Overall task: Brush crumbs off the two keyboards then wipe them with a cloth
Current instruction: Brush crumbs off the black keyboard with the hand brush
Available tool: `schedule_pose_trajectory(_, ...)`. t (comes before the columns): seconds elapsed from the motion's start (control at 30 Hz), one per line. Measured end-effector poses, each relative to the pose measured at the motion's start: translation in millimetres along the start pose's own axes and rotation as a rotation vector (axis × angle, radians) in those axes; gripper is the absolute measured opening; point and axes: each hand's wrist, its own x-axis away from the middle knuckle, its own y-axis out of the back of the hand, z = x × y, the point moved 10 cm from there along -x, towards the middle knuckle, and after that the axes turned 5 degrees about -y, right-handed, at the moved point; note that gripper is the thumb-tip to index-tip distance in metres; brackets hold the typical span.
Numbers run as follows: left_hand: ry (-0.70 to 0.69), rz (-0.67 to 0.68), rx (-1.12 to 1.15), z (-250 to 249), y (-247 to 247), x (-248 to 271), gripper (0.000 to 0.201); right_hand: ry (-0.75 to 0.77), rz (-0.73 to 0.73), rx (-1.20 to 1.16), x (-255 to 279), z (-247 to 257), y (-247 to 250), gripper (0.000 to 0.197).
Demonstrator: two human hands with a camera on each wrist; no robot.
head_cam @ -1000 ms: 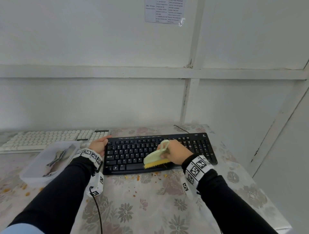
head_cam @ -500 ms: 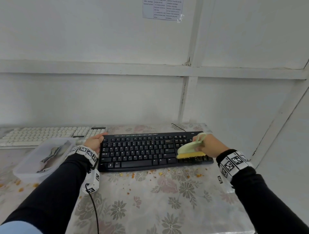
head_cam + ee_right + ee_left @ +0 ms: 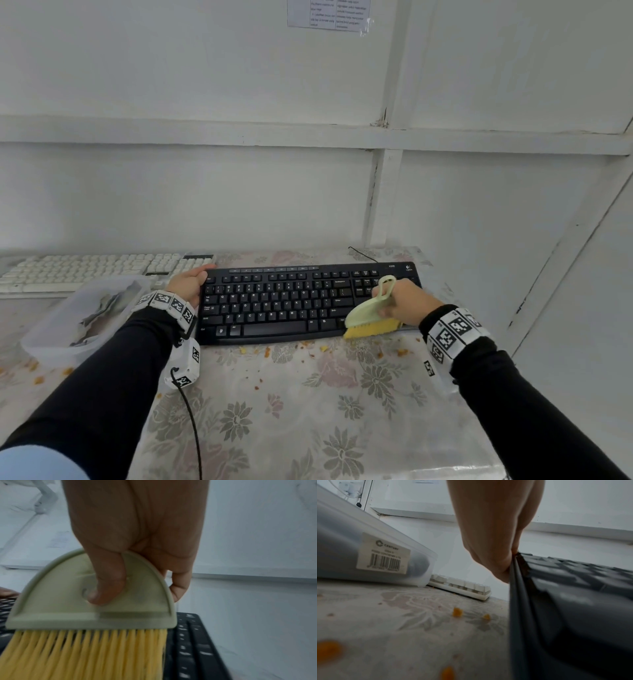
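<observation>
Gripping a small brush point(image 3: 368, 315) by its pale green handle, the right hand point(image 3: 406, 301) has its fingers point(image 3: 106, 582) curled round the grip, thumb pressed on the flat green head. The yellow bristles rest on the near right part of the black keyboard point(image 3: 284, 301), at about 3 o'clock from its middle, reaching its front edge. The left hand point(image 3: 188, 284) clasps the keyboard's left end at 9 o'clock, thumb on the top corner, the other fingers mostly hidden against the side; in the left wrist view the hand point(image 3: 491, 534) touches the dark edge.

The black keyboard lies across the middle of the bench point(image 3: 291, 411), which has a flowered cover. Orange crumbs point(image 3: 323, 348) lie scattered on the cover just in front of the keyboard, toward 6 o'clock, and more at 8 o'clock near the left sleeve. The white keyboard point(image 3: 92, 270) lies at 10 o'clock, against the wall, apart from the black one. A clear plastic container point(image 3: 51, 329) stands just in front of it, holding something grey and crumpled that I cannot identify.
</observation>
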Motion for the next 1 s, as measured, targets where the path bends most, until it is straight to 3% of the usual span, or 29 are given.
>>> schedule_pose_trajectory(0.23, -0.013, -0.017, -0.013, -2.6, 4.1, 1.0, 0.037, -0.150, -0.087, -0.009, 12.2, -68.4, 38.5, 0.027)
schedule_pose_trajectory(0.33, -0.006, -0.023, -0.025, -1.2, 6.0, 1.4, 0.037, -0.045, -0.088, -0.102, 18.0, -48.3, 47.0, 0.022)
schedule_pose_trajectory(0.43, 0.003, -0.034, -0.018, 0.6, 7.6, 1.3, 0.038, 0.073, -0.029, -0.148, 14.1, -12.9, 35.0, 0.032)
schedule_pose_trajectory(0.53, 0.016, -0.036, -0.012, 1.5, 7.3, 1.1, 0.038, 0.095, -0.010, -0.134, 6.7, -4.3, 18.3, 0.026)
schedule_pose_trajectory(0.83, 0.019, -0.039, 0.000, 4.8, 6.5, -1.9, 0.039, -0.180, -0.075, -0.031, 16.0, -81.8, 46.4, 0.031)
schedule_pose_trajectory(1.0, 0.019, -0.031, 0.020, 5.6, 5.0, -3.1, 0.039, -0.254, -0.175, 0.009, 19.9, -88.7, 73.6, 0.039)
